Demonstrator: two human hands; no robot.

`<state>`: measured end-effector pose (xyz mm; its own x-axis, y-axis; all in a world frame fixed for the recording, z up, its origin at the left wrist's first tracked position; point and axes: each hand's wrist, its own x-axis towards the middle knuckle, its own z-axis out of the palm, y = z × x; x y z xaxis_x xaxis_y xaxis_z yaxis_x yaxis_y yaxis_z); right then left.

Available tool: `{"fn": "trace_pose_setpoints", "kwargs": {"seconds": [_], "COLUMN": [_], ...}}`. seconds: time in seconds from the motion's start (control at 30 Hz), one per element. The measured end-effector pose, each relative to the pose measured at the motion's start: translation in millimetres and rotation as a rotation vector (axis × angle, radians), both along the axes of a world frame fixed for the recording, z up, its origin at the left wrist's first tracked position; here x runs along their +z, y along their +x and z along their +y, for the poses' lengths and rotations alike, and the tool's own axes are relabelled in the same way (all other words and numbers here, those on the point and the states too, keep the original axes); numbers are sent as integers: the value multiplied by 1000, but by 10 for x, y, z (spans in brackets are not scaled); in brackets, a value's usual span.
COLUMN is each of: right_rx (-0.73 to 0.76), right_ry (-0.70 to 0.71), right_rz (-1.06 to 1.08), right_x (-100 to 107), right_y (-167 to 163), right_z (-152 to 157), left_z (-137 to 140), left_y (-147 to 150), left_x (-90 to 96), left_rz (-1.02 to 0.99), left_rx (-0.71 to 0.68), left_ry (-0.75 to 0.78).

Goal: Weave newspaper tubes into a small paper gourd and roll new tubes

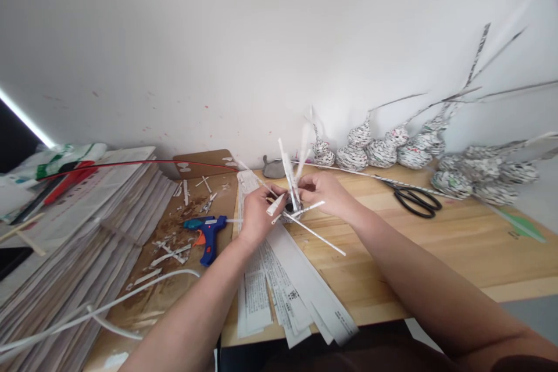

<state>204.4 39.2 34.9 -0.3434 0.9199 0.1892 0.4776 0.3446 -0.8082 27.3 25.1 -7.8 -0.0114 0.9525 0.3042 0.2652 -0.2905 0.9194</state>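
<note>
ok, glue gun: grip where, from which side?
I'd grip the glue gun by its blue handle, from the person's side, slightly right. It lies flat with the handle toward the person and the teal nozzle pointing left, away from that approach. The orange trigger is on the handle's left, so fingers could curl round to it. The left hand is nearer.

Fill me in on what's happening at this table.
A person is working with bare hands on a small paper piece with narrow strips sticking out of it. The left hand holds it on one side; the right hand is at the other, its exact grip hard to make out. Flat printed strips lie fanned out below. A blue glue gun lies to the left, black-handled scissors to the right, and bulbous woven paper pieces stand along the wall.
</note>
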Motion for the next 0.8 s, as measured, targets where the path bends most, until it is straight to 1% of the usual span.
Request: {"fn": "trace_pose_setpoints", "kwargs": {"seconds": [0.07, 0.13, 0.2, 0.27, 0.3, 0.33, 0.4, 0.47, 0.53, 0.7, 0.8], "right_rx": [-44, -90, -117, -99, -83, -70, -62, -64, -37, 29, 63], "right_ry": [10, -10, -113, -241, -275, -276, -198, -106, -62, -100, -116], "right_rz": [-17, -7, 41, 131, 181, 221, 257, 243, 225, 216, 137], "right_x": [-49, -82, -98, -108, -114, -122, -142, -157, -152, -61, -18], "right_y": [-17, -24, -31, -39, -42, -44, -43, -37, -31, -16, 14], "right_z": [14, 31, 45, 56, 62, 68, 83, 92, 91, 53, 41], "left_z": [-10, -17, -22, -23, -22, -21, -17, -12, -11, -20, -24], "left_y": [4, 11, 18, 27, 33, 39, 51, 60, 63, 51, 46], "left_x": [4, 10, 14, 14, 14, 16, 26, 45, 69, 96, 90], "left_rz": [-9, -24, -35, -40, -48, -65, -110, -138, -137, -61, -15], "left_rx": [-1, 5, 14, 22, 22, 20, 20, 27, 40, 38, 26], "left_ry": [-9, -12, -8, 0, 4, 4, -19, -50, -63, -38, -36]}}
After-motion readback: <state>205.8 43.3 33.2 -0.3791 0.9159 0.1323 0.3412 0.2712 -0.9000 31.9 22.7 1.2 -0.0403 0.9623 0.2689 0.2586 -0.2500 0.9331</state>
